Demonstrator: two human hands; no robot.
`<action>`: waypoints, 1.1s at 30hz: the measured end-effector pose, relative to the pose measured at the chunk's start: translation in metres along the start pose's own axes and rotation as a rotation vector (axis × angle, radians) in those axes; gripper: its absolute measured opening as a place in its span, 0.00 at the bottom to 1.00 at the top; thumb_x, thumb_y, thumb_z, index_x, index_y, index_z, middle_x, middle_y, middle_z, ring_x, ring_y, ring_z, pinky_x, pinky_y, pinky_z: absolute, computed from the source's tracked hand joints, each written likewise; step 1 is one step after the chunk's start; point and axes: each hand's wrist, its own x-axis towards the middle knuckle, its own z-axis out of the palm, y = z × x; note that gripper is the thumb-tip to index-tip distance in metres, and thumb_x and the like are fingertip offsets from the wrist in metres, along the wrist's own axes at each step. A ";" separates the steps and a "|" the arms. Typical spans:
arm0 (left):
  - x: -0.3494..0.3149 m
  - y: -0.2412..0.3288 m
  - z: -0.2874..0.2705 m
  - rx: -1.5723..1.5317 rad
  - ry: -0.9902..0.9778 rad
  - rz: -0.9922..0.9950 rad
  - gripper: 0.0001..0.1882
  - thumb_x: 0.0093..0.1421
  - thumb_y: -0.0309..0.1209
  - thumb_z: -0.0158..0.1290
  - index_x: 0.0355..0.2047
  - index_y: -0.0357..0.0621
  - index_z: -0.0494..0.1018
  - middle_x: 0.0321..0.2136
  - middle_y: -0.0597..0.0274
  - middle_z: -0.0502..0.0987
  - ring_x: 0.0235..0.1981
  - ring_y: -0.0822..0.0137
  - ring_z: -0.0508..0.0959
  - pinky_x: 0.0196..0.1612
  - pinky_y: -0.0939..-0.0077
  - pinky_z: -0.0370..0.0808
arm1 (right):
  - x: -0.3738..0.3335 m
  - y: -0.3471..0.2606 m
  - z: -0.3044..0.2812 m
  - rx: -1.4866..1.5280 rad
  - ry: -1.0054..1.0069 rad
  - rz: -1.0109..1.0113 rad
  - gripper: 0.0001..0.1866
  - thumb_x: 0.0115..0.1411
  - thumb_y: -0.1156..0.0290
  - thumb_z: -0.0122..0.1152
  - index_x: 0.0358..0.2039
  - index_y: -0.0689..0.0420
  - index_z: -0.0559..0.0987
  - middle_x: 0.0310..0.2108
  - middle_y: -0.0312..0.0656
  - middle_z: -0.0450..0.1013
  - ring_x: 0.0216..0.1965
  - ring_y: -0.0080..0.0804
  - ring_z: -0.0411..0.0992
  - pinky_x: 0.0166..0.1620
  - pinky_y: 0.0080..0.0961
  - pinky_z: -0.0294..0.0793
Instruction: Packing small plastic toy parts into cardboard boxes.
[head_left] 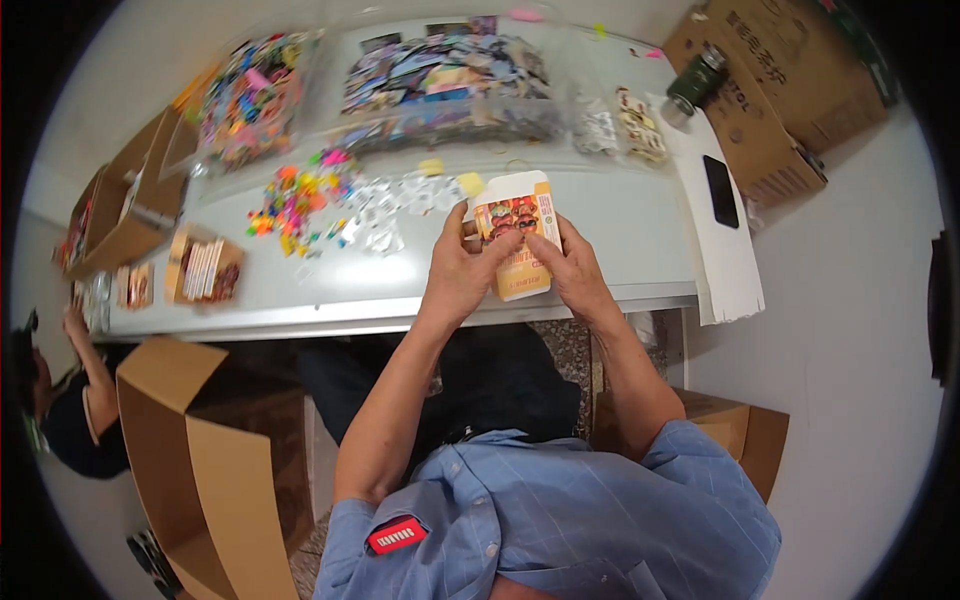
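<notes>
Between my two hands is a small printed carton (524, 272), orange and white with round cartoon figures on its front. Its top flap stands up, pale and unfolded. My left hand (465, 262) grips the carton's left side, thumb across the front. On the other side my right hand (574, 265) holds it the same way, and the two thumbs nearly meet on the printed face. The carton is above the table's front edge, tilted toward me. Clear little packets (395, 205) and a pile of bright plastic bits (295, 205) lie on the table just to the left.
A clear bin of flat printed pieces (450, 80) and one of colourful trinkets (250, 95) stand at the back. Small cartons (205, 270) sit in a box at left. A phone (720, 191) and a green bottle (697, 80) are at right. An open cardboard box (240, 500) stands below; another person (85, 400) is at far left.
</notes>
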 end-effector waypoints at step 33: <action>0.058 -0.033 0.076 0.817 0.118 0.347 0.32 0.65 0.34 0.52 0.63 0.25 0.57 0.52 0.37 0.72 0.44 0.44 0.75 0.46 0.55 0.72 | 0.058 0.005 -0.041 -1.070 0.674 -0.574 0.22 0.58 0.70 0.68 0.52 0.62 0.79 0.49 0.50 0.74 0.48 0.45 0.70 0.53 0.38 0.69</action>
